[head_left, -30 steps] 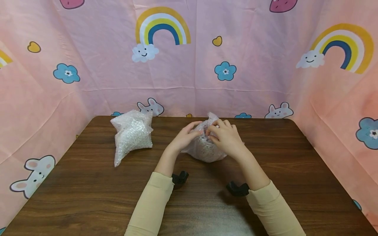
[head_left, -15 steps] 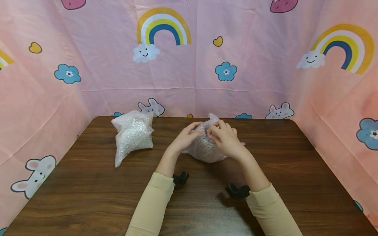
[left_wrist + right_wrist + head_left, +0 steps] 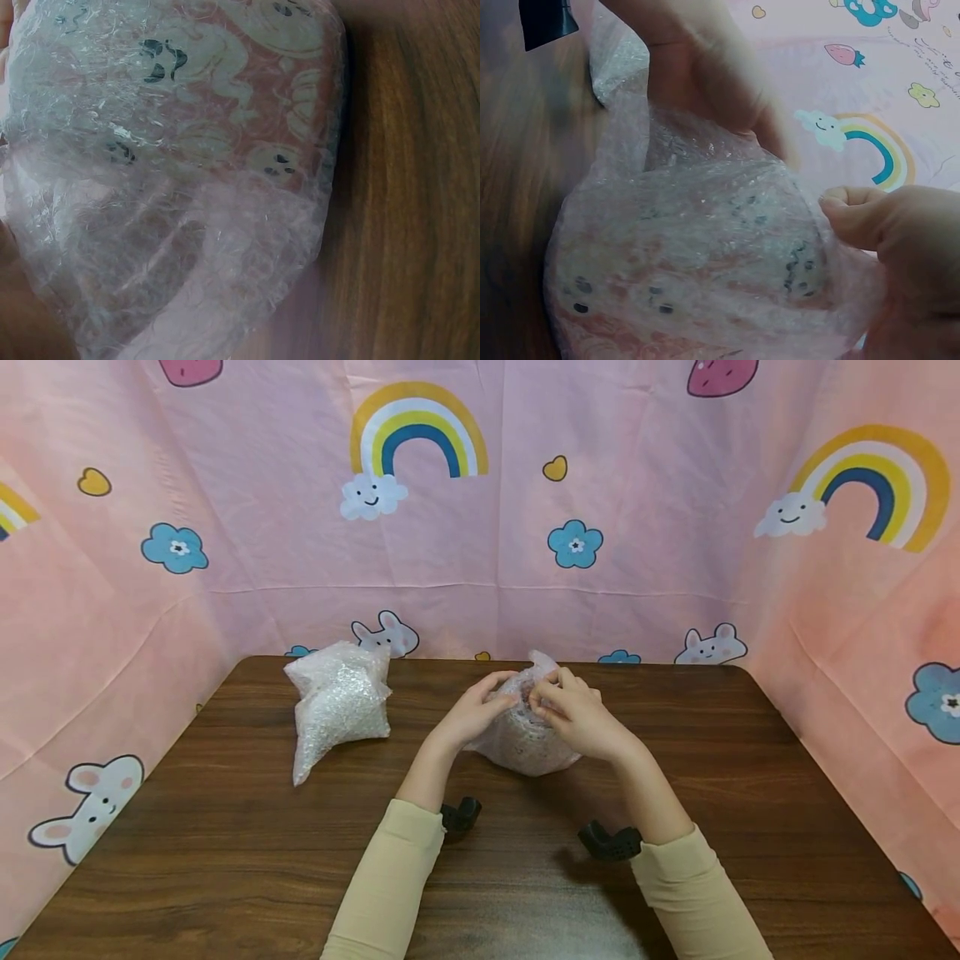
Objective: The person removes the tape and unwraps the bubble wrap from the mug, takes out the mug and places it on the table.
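Note:
A bubble wrap bag (image 3: 525, 750) stands toward the back of the table, with something reddish inside. Pale ghost faces with dark eyes and pumpkin shapes show through the film (image 3: 225, 150) in the left wrist view. My left hand (image 3: 471, 714) holds the bag's left side near the top, thumb toward the middle. At the upper right, my right hand (image 3: 581, 714) pinches the film with thumb and fingers. From the right wrist view, the right hand (image 3: 911, 232) sits at the bag's edge, across from the left hand (image 3: 712, 75).
A second bubble-wrapped bundle (image 3: 341, 697), pale and pointed at its corners, lies on the wooden table (image 3: 225, 852) to the left. Black wrist cameras (image 3: 611, 842) jut inward below both hands. Pink printed cloth (image 3: 480, 543) hangs behind the table and at both sides.
My right fingers have shifted slightly down and right at the top of the bag, and the right wrist has moved a little outward. The left hand keeps its place.

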Available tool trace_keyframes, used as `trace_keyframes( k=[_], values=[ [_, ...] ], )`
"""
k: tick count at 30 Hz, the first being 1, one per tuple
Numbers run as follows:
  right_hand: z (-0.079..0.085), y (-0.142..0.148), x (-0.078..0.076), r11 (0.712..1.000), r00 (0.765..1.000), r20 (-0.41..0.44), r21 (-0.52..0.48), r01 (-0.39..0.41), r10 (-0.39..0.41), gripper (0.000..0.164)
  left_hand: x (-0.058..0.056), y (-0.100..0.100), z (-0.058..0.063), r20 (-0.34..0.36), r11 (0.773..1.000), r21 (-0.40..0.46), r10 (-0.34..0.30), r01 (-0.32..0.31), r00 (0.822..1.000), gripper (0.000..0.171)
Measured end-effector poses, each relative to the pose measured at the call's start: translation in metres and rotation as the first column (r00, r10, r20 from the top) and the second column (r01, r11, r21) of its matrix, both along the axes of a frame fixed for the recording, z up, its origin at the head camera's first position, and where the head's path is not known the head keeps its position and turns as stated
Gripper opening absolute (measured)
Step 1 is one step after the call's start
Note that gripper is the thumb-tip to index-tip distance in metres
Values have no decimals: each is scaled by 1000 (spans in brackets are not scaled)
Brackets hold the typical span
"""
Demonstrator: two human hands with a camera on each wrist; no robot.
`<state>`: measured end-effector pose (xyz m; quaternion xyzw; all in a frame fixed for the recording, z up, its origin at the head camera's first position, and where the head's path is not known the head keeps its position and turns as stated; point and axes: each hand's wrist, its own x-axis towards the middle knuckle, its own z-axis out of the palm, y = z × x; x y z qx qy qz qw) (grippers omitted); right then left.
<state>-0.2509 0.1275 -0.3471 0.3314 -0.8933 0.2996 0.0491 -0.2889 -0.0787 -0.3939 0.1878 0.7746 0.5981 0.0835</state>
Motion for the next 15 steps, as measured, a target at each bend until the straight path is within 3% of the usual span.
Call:
trace_keyframes(
  k=[15],
  values=[
    [2, 9, -6, 994, 991, 85, -26, -103, 105, 5, 2, 0, 3, -8, 1000, -26, -4, 4, 1000, 45]
  ],
)
